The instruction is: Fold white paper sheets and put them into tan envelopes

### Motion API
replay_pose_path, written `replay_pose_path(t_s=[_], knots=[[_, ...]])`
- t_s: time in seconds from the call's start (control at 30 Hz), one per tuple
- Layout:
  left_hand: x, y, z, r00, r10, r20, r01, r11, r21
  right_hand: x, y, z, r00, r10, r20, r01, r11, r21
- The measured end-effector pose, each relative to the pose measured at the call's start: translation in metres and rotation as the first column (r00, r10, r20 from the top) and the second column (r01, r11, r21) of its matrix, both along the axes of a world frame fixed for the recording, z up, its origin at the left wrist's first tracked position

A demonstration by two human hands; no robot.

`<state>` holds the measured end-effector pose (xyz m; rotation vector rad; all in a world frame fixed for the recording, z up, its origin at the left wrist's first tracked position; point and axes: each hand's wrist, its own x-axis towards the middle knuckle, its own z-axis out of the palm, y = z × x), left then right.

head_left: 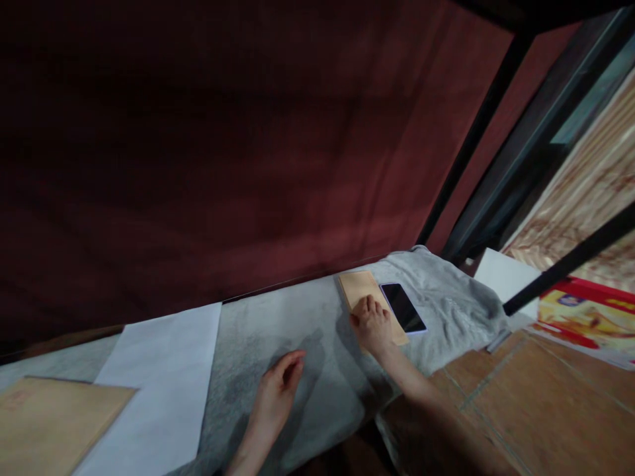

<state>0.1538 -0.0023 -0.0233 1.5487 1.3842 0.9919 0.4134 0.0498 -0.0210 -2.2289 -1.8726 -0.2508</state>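
My right hand (373,325) rests on a stack of narrow brown envelopes (358,283), its fingers slightly bent and spread on the top one, the thumb towards the left edge. A phone (403,307) with a dark screen and pale purple edge lies just right of the envelopes. Over the grey cloth, my left hand (278,390) hangs with loosely curved fingers, a gap between thumb and index finger and nothing visible in it. Further left lie a large white sheet (163,383) and, overlapping it, a larger brown envelope (54,423) with faint red print.
A grey cloth (268,317) covers the long low surface and bunches up at its right end. Behind it hangs a dark red curtain (278,165). Black metal posts (471,145) rise at the right. A red and yellow box (590,317) stands by the tiled floor (546,396).
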Motion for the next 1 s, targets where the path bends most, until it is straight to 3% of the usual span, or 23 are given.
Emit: replay_pose_path(t_s=[0.27, 0.4, 0.47, 0.57, 0.63, 0.7, 1.0], knots=[[-0.005, -0.001, 0.000, 0.998, -0.015, -0.060, 0.018, 0.998, 0.054, -0.002, -0.001, 0.004, 0.999, 0.001, 0.052, 0.001, 0.999, -0.043], [-0.018, -0.001, 0.008, 0.947, 0.039, -0.318, 0.003, 0.992, 0.129, 0.001, -0.002, 0.001, 0.998, 0.025, 0.051, -0.026, 1.000, 0.003], [-0.028, -0.002, 0.013, 0.845, 0.126, -0.519, -0.040, 0.984, 0.173, -0.001, -0.002, -0.002, 0.996, 0.076, 0.037, -0.077, 0.996, 0.044], [-0.044, -0.005, 0.018, 0.586, 0.273, -0.763, -0.175, 0.962, 0.210, -0.012, -0.003, -0.011, 0.978, 0.206, -0.016, -0.205, 0.977, 0.055], [-0.055, -0.007, 0.021, 0.412, 0.319, -0.854, -0.265, 0.938, 0.223, -0.024, -0.005, -0.018, 0.952, 0.300, -0.063, -0.297, 0.954, 0.043], [-0.068, -0.008, 0.022, 0.297, 0.322, -0.899, -0.313, 0.922, 0.227, -0.037, -0.008, -0.025, 0.925, 0.367, -0.099, -0.365, 0.930, 0.036], [-0.097, -0.006, 0.017, 0.147, 0.303, -0.942, -0.282, 0.925, 0.253, -0.060, -0.013, -0.038, 0.826, 0.546, -0.141, -0.531, 0.837, 0.128]])
